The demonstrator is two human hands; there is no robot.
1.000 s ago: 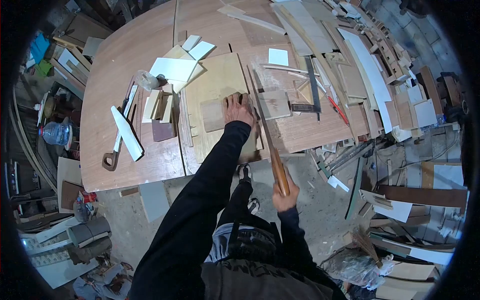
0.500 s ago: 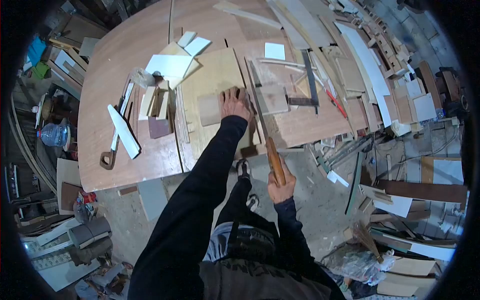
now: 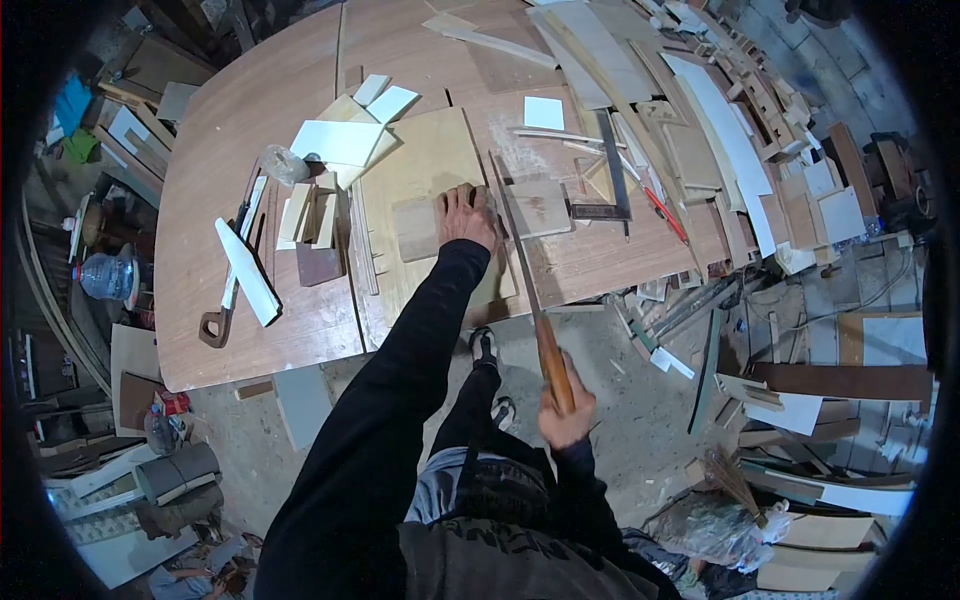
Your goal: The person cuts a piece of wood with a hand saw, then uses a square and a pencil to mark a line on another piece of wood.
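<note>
My left hand [image 3: 467,215] presses a short wooden board [image 3: 415,230] down onto a larger pale panel [image 3: 425,150], its fingers bent over the board near the blade. In my right hand [image 3: 567,408] is a handsaw [image 3: 552,365], gripped by its long wooden handle. The saw's narrow blade points away from me and lies across the short board, just right of my left fingers. The board's other end sticks out to the right of the blade. Whether the blade has cut into the wood is too small to tell.
On the table [image 3: 250,350] lie a second saw [image 3: 213,328], white offcuts [image 3: 340,142], small wood blocks [image 3: 322,215], a try square [image 3: 615,180] and a red pencil-like tool [image 3: 665,212]. Long strips crowd the right side. Scrap wood covers the floor at both sides.
My right hand has drawn the saw back toward me, so more of the blade shows on the near side. My left hand stays on the board.
</note>
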